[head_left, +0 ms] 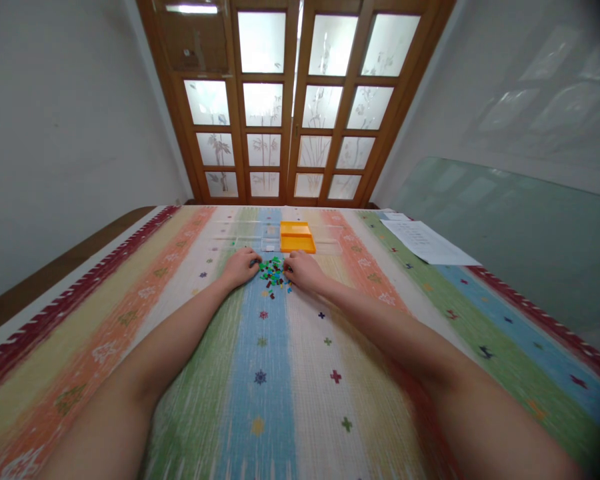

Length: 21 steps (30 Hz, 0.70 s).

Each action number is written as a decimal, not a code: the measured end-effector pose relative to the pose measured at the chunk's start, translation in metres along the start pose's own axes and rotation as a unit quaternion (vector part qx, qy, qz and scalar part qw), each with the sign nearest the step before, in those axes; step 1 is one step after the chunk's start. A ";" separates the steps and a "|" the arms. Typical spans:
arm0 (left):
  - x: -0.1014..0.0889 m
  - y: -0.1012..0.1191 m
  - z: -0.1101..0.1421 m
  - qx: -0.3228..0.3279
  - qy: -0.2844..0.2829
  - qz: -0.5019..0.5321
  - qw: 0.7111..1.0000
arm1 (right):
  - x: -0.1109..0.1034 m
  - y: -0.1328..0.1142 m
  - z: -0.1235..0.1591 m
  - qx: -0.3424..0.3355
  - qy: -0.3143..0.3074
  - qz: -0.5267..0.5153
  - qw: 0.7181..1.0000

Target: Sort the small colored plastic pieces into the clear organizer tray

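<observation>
A loose pile of tiny green, blue, brown and orange plastic pieces (273, 270) lies on the blue stripe of the tablecloth. At its left edge is my left hand (241, 267), fingers curled together beside the pieces. My right hand (304, 271) touches the pile's right side, its fingers bent and closed in a pinch. Anything between the fingers of either hand is too small to make out. Just beyond the hands, an open orange plastic box (297, 244) stands with its lid raised. Left of it sits a clear divided tray (271, 244) with small contents.
A striped tablecloth (265, 413) covers the long table. Other clear plastic trays (225, 233) lie left of the box. Printed paper sheets (425, 241) rest near the right edge, beside a glass panel (505, 227). Wooden glazed doors (290, 100) stand behind the table.
</observation>
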State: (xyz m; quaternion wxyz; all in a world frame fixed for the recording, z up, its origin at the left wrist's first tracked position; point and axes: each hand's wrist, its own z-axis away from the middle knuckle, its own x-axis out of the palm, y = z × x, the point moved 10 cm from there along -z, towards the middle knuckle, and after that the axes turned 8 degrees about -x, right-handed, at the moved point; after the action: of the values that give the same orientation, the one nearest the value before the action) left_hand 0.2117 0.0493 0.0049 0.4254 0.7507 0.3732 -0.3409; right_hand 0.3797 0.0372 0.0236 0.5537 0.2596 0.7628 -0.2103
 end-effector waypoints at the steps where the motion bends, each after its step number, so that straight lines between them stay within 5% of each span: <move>1: 0.000 0.000 0.000 0.000 -0.001 -0.001 1.000 | 0.001 0.000 -0.002 0.000 -0.007 0.001 1.000; 6: -0.001 0.002 -0.001 0.002 -0.001 0.007 1.000 | 0.001 0.010 -0.017 0.015 -0.031 -0.009 0.999; 14: -0.001 0.000 0.000 -0.007 -0.001 0.007 1.000 | -0.021 0.034 -0.061 0.018 0.037 -0.032 0.999; 21: -0.003 -0.004 -0.002 -0.026 -0.002 0.023 0.999 | -0.005 0.050 -0.090 0.048 0.031 -0.025 0.998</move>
State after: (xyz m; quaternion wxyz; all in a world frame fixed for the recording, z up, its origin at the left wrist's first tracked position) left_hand 0.2071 0.0521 0.0067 0.4533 0.7471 0.3641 -0.3223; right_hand 0.3460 0.1297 0.0538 0.5111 0.2732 0.7749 -0.2525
